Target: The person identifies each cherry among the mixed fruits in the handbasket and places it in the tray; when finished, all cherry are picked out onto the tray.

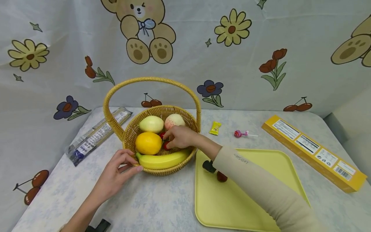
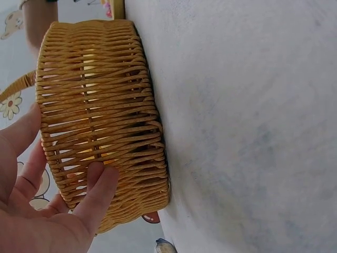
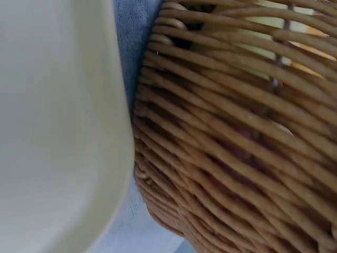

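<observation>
In the head view a wicker basket (image 1: 166, 171) holds a banana (image 1: 163, 161), an orange-yellow fruit (image 1: 148, 143), a pale yellow-green fruit (image 1: 151, 124) and a speckled peach (image 1: 175, 120). My left hand (image 1: 117, 174) holds the basket's near left rim; the left wrist view shows the thumb on the outer weave. Inside the basket, my right hand (image 1: 182, 136) has its fingertips at small red fruits (image 1: 166, 145), partly hidden by the fingers. Whether it grips one is unclear. The right wrist view shows only basket weave (image 3: 237, 126) and tray edge.
Right of the basket lies a yellow tray (image 1: 232, 209) with a dark red round item (image 1: 222, 176) under my right forearm. Behind it are a yellow wrapped candy (image 1: 215, 128) and a lollipop (image 1: 238, 133). A long orange box (image 1: 314, 153) lies right, a silvery packet (image 1: 95, 137) left.
</observation>
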Motion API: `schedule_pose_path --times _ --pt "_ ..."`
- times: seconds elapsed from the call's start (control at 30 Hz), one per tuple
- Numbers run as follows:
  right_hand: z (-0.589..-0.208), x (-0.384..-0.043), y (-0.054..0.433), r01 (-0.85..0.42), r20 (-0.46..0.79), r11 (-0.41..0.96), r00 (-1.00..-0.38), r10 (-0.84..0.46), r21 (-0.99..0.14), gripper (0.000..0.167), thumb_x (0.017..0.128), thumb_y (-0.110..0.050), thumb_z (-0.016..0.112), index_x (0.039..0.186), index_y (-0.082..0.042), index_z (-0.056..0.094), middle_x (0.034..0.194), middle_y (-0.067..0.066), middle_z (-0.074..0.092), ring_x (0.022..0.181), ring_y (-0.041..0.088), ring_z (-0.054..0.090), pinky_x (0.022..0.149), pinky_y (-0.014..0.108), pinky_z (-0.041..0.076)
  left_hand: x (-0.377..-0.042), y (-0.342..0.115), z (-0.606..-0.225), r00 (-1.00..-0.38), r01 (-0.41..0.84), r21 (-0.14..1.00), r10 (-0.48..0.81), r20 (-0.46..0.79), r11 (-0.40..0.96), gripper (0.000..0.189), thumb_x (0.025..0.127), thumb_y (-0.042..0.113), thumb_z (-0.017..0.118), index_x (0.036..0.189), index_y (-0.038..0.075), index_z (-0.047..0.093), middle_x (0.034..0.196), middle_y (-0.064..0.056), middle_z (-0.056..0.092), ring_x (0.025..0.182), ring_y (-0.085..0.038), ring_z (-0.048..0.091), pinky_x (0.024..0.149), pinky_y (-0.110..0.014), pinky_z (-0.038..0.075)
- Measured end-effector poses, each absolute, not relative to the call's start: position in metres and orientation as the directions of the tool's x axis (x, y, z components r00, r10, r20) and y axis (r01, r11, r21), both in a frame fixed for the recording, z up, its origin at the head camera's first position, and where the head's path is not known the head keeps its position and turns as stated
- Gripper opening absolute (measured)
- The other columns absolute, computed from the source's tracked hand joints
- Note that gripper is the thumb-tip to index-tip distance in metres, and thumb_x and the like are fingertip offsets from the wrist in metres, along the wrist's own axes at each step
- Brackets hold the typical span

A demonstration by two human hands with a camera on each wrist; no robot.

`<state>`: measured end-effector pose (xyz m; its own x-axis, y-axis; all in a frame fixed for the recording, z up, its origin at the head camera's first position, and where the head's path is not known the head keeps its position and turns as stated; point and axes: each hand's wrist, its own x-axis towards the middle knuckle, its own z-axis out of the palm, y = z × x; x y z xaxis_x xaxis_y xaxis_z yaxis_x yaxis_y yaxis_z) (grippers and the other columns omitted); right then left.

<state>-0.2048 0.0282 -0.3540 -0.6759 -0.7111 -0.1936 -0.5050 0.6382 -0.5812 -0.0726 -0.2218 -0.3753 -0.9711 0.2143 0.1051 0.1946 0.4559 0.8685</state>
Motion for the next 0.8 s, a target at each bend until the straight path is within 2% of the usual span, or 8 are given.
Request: schedule_pose_path --times 0.47,0.67,0.8 --pt "-0.363 -0.205 0.019 -0.564 -0.190 0.673 -0.682 -0.706 -0.478 0.026 0.091 -0.018 0.074 0.115 -0.010 0.071 0.095 0.002 0.067 0.084 0.016 0.059 0.076 0.028 0.050 -0.073 -0.222 -0.375 -0.972 0.188 0.869 0.213 0.099 0.457 0.014 0.091 0.012 0.073 0.093 0.003 0.062 0.124 -0.016 0.048 0.112 -0.034 0.053 0.091 -0.032 0.055" --pt "-0.360 -0.202 0.024 -0.560 -0.171 0.670 -0.691 -0.702 -0.487 0.025 0.092 -0.016 0.072 0.116 -0.009 0.071 0.099 0.003 0.067 0.088 0.017 0.059 0.081 0.031 0.050 -0.075 -0.222 -0.375 -0.969 0.206 0.865 0.219 0.115 0.457 0.015 0.091 0.012 0.074 0.092 0.003 0.062 0.121 -0.014 0.049 0.107 -0.029 0.054 0.089 -0.029 0.055" --pt "-0.354 -0.198 0.031 -0.564 -0.116 0.653 -0.706 -0.699 -0.505 0.025 0.093 -0.017 0.071 0.117 -0.009 0.070 0.101 0.003 0.067 0.086 0.018 0.057 0.080 0.031 0.049 -0.074 -0.222 -0.375 -0.968 0.211 0.865 0.218 0.121 0.456 0.015 0.091 0.012 0.074 0.092 0.004 0.062 0.122 -0.014 0.049 0.108 -0.032 0.054 0.089 -0.029 0.055"
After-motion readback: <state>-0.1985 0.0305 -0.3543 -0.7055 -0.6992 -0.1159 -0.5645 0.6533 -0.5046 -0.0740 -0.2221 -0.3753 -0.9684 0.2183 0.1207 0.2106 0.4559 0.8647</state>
